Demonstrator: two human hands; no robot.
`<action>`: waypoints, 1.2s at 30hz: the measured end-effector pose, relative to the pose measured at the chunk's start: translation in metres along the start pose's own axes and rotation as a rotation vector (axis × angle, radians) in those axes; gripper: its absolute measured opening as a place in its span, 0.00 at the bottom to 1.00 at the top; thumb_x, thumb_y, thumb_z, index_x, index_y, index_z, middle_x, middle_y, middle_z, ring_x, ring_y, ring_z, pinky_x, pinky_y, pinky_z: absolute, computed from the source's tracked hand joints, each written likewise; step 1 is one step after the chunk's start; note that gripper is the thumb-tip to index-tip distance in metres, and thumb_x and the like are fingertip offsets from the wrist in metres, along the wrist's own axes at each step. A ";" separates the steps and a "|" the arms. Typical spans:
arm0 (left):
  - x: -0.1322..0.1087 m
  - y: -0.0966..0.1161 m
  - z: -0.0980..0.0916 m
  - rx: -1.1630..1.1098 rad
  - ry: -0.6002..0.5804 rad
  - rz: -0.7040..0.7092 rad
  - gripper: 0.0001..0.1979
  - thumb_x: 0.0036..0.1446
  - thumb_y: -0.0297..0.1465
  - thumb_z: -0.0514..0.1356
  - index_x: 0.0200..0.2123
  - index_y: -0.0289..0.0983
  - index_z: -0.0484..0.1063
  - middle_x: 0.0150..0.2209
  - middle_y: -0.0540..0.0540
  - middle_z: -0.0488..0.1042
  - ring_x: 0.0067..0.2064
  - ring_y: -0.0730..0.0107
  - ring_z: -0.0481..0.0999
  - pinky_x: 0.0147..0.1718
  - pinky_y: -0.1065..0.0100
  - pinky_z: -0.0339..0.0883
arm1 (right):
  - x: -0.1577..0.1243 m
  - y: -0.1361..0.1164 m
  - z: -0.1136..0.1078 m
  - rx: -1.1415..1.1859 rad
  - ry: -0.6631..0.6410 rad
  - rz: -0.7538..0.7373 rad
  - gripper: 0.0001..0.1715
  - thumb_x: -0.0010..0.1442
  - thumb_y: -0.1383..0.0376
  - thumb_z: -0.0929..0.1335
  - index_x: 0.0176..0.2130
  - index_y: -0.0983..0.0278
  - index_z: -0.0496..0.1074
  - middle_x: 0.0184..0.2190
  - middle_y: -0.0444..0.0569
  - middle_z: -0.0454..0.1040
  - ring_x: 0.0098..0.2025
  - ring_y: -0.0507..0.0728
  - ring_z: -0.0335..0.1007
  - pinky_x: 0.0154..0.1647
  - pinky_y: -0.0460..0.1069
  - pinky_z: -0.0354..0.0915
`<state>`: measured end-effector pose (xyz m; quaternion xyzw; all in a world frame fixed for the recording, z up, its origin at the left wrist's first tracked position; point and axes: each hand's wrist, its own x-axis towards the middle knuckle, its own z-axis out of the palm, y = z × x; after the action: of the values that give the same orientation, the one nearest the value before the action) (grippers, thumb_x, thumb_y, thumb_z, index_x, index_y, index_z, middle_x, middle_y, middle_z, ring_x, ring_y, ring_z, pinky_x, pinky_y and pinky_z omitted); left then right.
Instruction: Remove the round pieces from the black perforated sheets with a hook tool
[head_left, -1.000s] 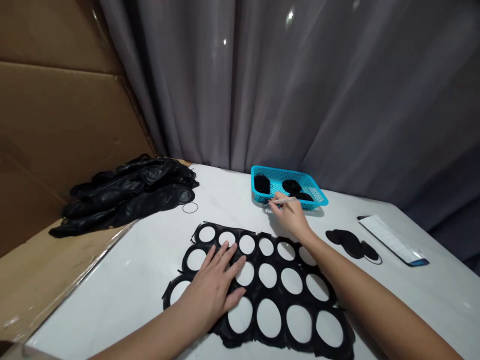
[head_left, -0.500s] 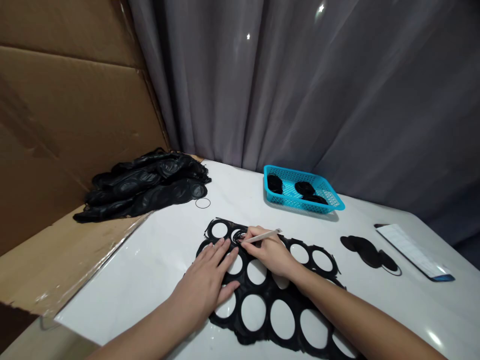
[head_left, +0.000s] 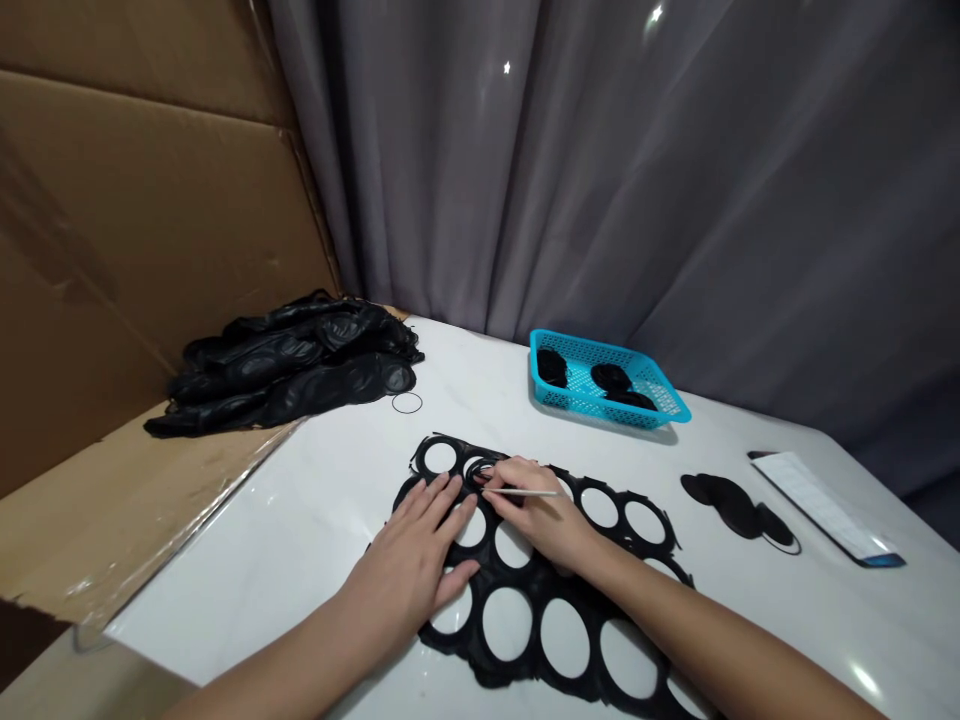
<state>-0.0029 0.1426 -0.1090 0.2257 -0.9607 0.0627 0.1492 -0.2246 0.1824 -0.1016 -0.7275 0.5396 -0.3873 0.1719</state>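
A black, rubber-like sheet point(head_left: 510, 630) with rows of round holes lies on the white table. My left hand point(head_left: 416, 545) rests flat on its left part, fingers extended and thumb apart, holding nothing. My right hand point(head_left: 544, 510) is closed in a pinch around a slim, flat, pale stick-like tool point(head_left: 529, 492), whose working tip is hidden by the fingers. Right at those fingertips, thin black rings point(head_left: 478, 474) sit loosely in a hole of the sheet's upper row. Whether the fingers also grip these rings is too small to make out.
A blue basket point(head_left: 666, 405) with black ring bundles stands behind the sheet. Black perforated sheets point(head_left: 300, 370) are piled at left beside cardboard point(head_left: 150, 200). One thin ring point(head_left: 407, 412) lies near the pile. Black discs point(head_left: 731, 505) and a clipboard-like board with paper point(head_left: 825, 500) lie at right.
My right hand has turned a little, so the pale tool now lies nearly level and shows its narrow edge. My left hand stays in place on the sheet.
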 end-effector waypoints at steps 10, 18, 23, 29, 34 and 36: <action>0.002 0.002 -0.004 0.000 -0.001 -0.013 0.31 0.61 0.41 0.62 0.64 0.36 0.65 0.65 0.40 0.63 0.66 0.37 0.60 0.58 0.42 0.62 | 0.018 0.018 -0.020 -0.399 0.048 -0.200 0.06 0.67 0.70 0.60 0.37 0.64 0.65 0.37 0.52 0.72 0.40 0.59 0.63 0.43 0.54 0.53; 0.001 0.001 -0.008 -0.109 -0.082 -0.065 0.30 0.62 0.41 0.61 0.65 0.38 0.64 0.66 0.40 0.61 0.68 0.39 0.55 0.61 0.40 0.57 | 0.045 0.045 -0.088 -0.260 0.478 0.185 0.13 0.62 0.61 0.63 0.27 0.63 0.62 0.27 0.49 0.69 0.32 0.58 0.62 0.35 0.51 0.52; 0.015 -0.006 -0.034 -0.425 -0.009 -0.168 0.22 0.67 0.38 0.57 0.62 0.41 0.65 0.63 0.41 0.64 0.64 0.51 0.64 0.59 0.49 0.62 | 0.020 0.003 -0.062 0.707 0.214 0.487 0.20 0.52 0.57 0.75 0.27 0.64 0.63 0.27 0.45 0.69 0.32 0.54 0.65 0.34 0.48 0.58; 0.041 0.004 -0.072 -0.944 0.091 -0.342 0.09 0.67 0.36 0.57 0.48 0.41 0.70 0.45 0.49 0.73 0.45 0.69 0.75 0.43 0.68 0.69 | -0.009 -0.048 -0.040 1.282 -0.031 0.580 0.22 0.53 0.61 0.78 0.30 0.65 0.63 0.32 0.50 0.75 0.37 0.54 0.72 0.37 0.45 0.63; 0.042 0.011 -0.076 -1.092 0.045 -0.338 0.09 0.67 0.37 0.58 0.46 0.41 0.73 0.40 0.49 0.74 0.42 0.69 0.75 0.42 0.67 0.68 | -0.020 -0.059 -0.043 1.331 -0.043 0.557 0.19 0.57 0.63 0.76 0.31 0.65 0.63 0.33 0.51 0.75 0.37 0.54 0.73 0.35 0.43 0.63; 0.040 0.012 -0.076 -1.081 0.057 -0.320 0.08 0.67 0.37 0.59 0.45 0.41 0.75 0.40 0.49 0.74 0.42 0.68 0.75 0.42 0.66 0.67 | -0.023 -0.060 -0.044 1.348 -0.041 0.550 0.18 0.57 0.63 0.76 0.31 0.66 0.64 0.32 0.51 0.75 0.36 0.53 0.73 0.34 0.43 0.63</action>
<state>-0.0235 0.1510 -0.0251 0.2583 -0.8056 -0.4556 0.2770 -0.2206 0.2324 -0.0419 -0.3086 0.3438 -0.5646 0.6840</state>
